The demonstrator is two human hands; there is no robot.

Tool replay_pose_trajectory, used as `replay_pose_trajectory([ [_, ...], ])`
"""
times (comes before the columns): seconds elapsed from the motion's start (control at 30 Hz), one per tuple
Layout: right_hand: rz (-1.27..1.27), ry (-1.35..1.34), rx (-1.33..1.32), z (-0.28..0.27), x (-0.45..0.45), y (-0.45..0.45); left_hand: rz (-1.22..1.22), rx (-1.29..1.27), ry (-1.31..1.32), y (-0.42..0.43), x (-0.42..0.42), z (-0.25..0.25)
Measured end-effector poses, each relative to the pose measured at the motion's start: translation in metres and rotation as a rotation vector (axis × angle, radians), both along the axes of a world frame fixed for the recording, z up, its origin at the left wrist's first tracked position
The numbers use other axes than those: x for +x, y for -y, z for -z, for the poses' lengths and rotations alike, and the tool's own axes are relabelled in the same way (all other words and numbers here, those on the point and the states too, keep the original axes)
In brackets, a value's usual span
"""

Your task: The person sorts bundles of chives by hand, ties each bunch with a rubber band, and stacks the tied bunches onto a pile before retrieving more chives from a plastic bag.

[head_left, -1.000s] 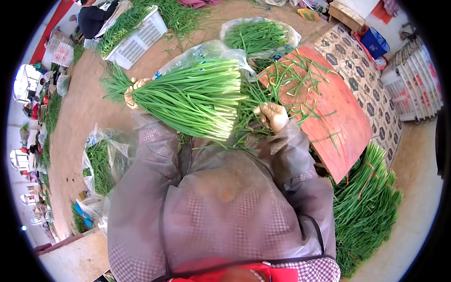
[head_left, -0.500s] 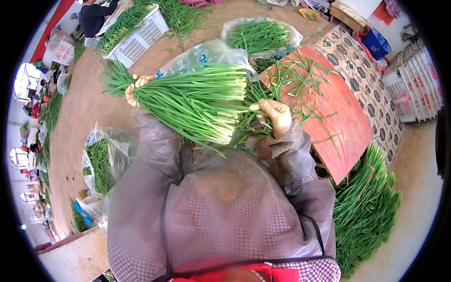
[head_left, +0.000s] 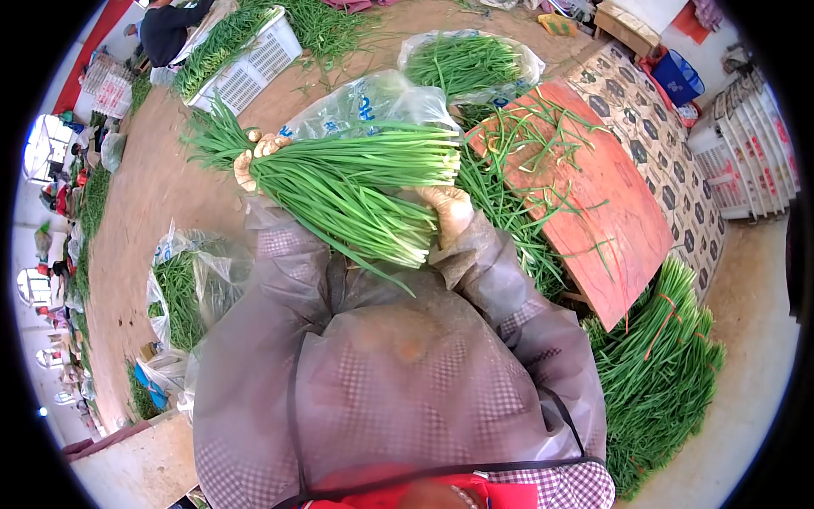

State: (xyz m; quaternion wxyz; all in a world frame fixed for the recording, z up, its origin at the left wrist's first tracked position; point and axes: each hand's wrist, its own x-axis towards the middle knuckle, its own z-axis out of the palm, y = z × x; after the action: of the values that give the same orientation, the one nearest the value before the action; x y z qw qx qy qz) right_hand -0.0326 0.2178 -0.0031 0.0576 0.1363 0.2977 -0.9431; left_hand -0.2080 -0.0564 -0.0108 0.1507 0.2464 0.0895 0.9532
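A big bunch of long green stalks lies across the front of my body, its pale ends to the right and its leafy tips to the left. My left hand is wrapped round the bunch near the leafy end. At the pale end, my right hand reaches in among the stalks; its fingertips are hidden there, so what they hold cannot be made out. Loose stalks lie just right of that hand, beside a reddish board with scattered stalks on it.
Tied bundles stand at the lower right. Plastic bags of greens lie at the left and beyond the bunch. A white crate stands at the upper left near a person in dark clothes. White crates are stacked at the right.
My right hand has moved left from beside the board into the pale ends of the bunch. The stalks there have parted into an upper and a lower part. My left hand still grips the bunch.
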Motion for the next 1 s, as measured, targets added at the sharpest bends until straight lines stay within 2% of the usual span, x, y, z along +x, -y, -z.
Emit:
replay_pose_trajectory([
  [0.03, 0.001, 0.002, 0.001, 0.009, 0.001, -0.001, -0.024, -0.030, 0.001, -0.003, 0.004, -0.004],
  [0.07, 0.102, -0.177, 0.377, 0.023, 0.001, -0.003, -0.047, -0.060, 0.002, -0.006, 0.007, -0.009],
  [0.13, 0.203, -0.355, 0.754, 0.040, 0.005, -0.016, -0.063, -0.067, 0.002, -0.004, 0.006, -0.011],
  [0.2, 0.114, 0.055, 0.441, 0.044, 0.011, -0.047, -0.081, -0.044, 0.002, 0.006, 0.002, -0.009],
  [0.27, 0.073, 0.182, 0.712, 0.041, 0.025, -0.088, -0.105, -0.015, -0.007, 0.021, -0.003, -0.007],
  [0.33, -0.327, 0.207, 1.490, 0.051, 0.030, -0.124, -0.125, -0.003, -0.017, 0.034, -0.003, -0.008],
  [0.37, -0.603, 0.210, 1.998, 0.048, 0.032, -0.133, -0.131, -0.015, -0.024, 0.037, -0.001, -0.008],
  [0.43, -0.367, -0.069, 1.839, 0.042, 0.035, -0.121, -0.121, -0.028, -0.026, 0.035, 0.001, -0.009],
  [0.47, -0.228, -0.356, 1.697, 0.054, 0.029, -0.106, -0.115, -0.030, -0.030, 0.034, 0.001, -0.009],
  [0.5, -0.166, -0.391, 1.142, 0.043, 0.027, -0.077, -0.110, -0.028, -0.035, 0.032, 0.001, -0.009],
  [0.53, -0.256, -0.221, 0.943, 0.015, 0.031, -0.051, -0.109, -0.025, -0.035, 0.032, 0.001, -0.009],
  [0.6, -0.577, 0.008, 0.875, 0.012, 0.031, -0.034, -0.106, -0.025, -0.047, 0.034, 0.002, -0.010],
  [0.67, -0.185, -0.390, 0.885, 0.057, 0.031, -0.048, -0.113, -0.023, -0.054, 0.039, 0.005, -0.011],
  [0.7, -0.174, -0.301, 0.873, 0.070, 0.031, -0.066, -0.114, -0.024, -0.057, 0.041, 0.007, -0.011],
  [0.73, -0.085, -0.131, 0.763, 0.057, 0.036, -0.074, -0.115, -0.018, -0.060, 0.042, 0.007, -0.012],
  [0.77, -0.094, -0.115, 0.655, 0.041, 0.043, -0.074, -0.118, -0.015, -0.068, 0.044, 0.007, -0.012],
  [0.83, -0.093, -0.169, 0.621, 0.000, 0.053, -0.066, -0.112, -0.019, -0.076, 0.044, 0.007, -0.013],
  [0.87, -0.086, -0.244, 0.697, -0.021, 0.055, -0.054, -0.107, -0.020, -0.078, 0.042, 0.007, -0.012],
  [0.9, -0.192, -0.258, 0.612, -0.034, 0.061, -0.050, -0.103, -0.014, -0.084, 0.041, 0.006, -0.012],
  [0.93, -0.196, -0.291, 0.768, -0.060, 0.063, -0.040, -0.094, -0.007, -0.088, 0.037, 0.006, -0.014],
  [0.97, -0.107, -0.535, 1.080, -0.051, 0.053, -0.033, -0.096, -0.012, -0.094, 0.039, 0.006, -0.011],
  [1.0, -0.143, -0.656, 1.320, -0.051, 0.047, -0.032, -0.089, -0.015, -0.101, 0.038, 0.006, -0.013],
])
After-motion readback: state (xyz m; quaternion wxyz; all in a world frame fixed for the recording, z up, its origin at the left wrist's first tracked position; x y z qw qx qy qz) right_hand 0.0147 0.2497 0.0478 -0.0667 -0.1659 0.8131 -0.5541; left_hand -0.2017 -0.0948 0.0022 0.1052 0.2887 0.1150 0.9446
